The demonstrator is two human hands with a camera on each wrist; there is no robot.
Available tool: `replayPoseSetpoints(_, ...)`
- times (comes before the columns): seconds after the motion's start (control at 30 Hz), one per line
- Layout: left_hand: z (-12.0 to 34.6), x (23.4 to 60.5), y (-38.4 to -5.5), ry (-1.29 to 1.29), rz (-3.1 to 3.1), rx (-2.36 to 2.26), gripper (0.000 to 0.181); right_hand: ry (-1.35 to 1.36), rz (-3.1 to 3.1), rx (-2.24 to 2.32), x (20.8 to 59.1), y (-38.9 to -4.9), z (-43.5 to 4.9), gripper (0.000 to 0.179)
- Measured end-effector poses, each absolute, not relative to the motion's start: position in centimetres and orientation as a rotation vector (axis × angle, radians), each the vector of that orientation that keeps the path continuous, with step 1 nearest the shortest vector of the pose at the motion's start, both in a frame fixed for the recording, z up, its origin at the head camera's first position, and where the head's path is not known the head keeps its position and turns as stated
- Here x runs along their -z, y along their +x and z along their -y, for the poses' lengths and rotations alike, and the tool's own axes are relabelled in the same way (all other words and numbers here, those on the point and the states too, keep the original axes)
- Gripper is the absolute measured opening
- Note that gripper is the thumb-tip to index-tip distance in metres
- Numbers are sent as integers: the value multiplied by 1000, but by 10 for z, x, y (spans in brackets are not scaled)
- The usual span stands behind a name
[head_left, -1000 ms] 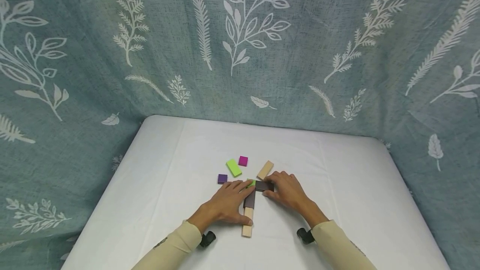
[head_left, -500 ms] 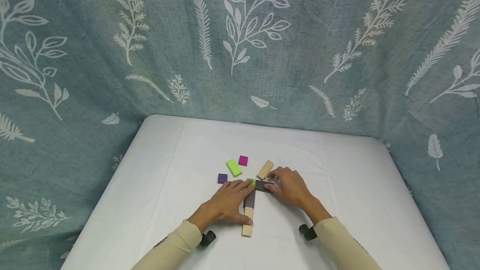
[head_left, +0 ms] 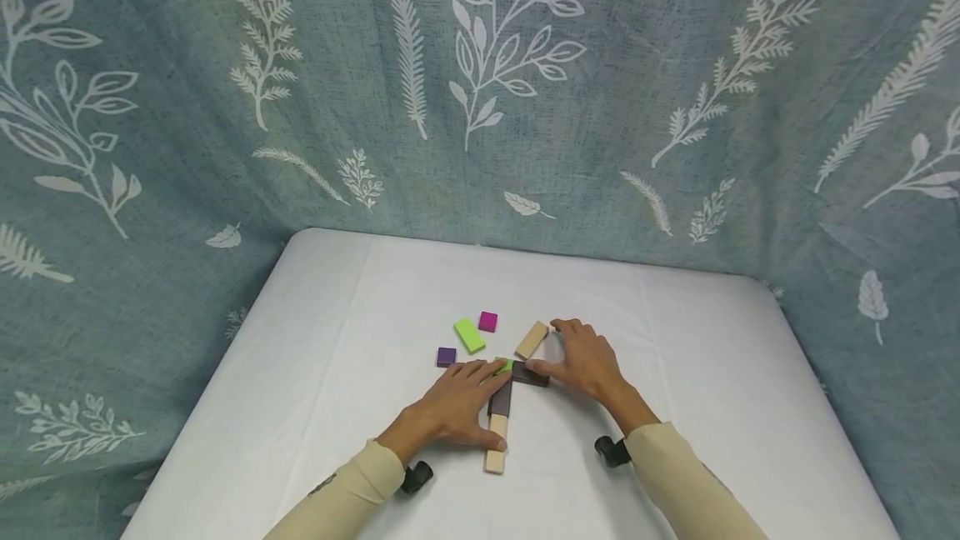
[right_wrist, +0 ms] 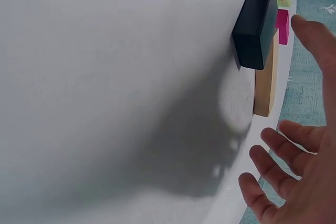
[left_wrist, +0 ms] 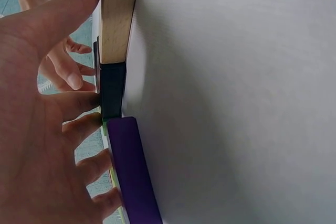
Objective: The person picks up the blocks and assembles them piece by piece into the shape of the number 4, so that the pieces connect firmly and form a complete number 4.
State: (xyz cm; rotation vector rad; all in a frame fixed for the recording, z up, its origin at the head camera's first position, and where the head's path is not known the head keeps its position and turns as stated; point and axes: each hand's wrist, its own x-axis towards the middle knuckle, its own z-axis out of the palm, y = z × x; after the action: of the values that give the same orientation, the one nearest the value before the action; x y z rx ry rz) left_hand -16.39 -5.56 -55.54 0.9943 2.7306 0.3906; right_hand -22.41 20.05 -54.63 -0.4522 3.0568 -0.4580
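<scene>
My left hand (head_left: 455,408) lies over a line of wooden blocks, its fingers extended and spread. Its fingertips touch a green block (head_left: 503,366) and a dark block (head_left: 500,401), and the thumb rests on a plain wood block (head_left: 494,462). A black block (head_left: 534,376) juts out to the right at the far end of this line. My right hand (head_left: 588,363) hovers over it with fingers spread; the right wrist view shows the thumb (right_wrist: 312,35) apart from the black block (right_wrist: 254,27). Just beyond, an angled plain wood block (head_left: 532,341) lies near the right fingertips.
Loose on the white-covered table (head_left: 360,307) are a purple block (head_left: 446,357), a longer green block (head_left: 469,336) and a magenta block (head_left: 488,322). A patterned blue-green curtain (head_left: 420,182) hangs behind and at the sides.
My right hand has let go of the black block; its fingers have spread and moved away towards the angled wood block. The left hand has stayed in place.
</scene>
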Motion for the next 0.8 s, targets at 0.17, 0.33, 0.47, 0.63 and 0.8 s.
replayPoseSetpoints(0.17, 56, 555, -164, 993, -2730, -391, 102, -424, -3021, 464, 547, -228, -199, 91)
replayPoseSetpoints(0.33, 56, 556, -165, 987, -2736, -369, 103, -409, -3011, 441, 548, -232, -198, 92)
replayPoseSetpoints(0.47, 56, 557, -165, 983, -2736, -370, 104, -397, -3005, 429, 549, -234, -198, 92)
replayPoseSetpoints(0.63, 56, 560, -165, 989, -2746, -366, 105, -388, -3005, 408, 552, -237, -198, 93)
replayPoseSetpoints(0.8, 56, 559, -165, 994, -2745, -372, 104, -388, -3006, 385, 553, -239, -199, 92)
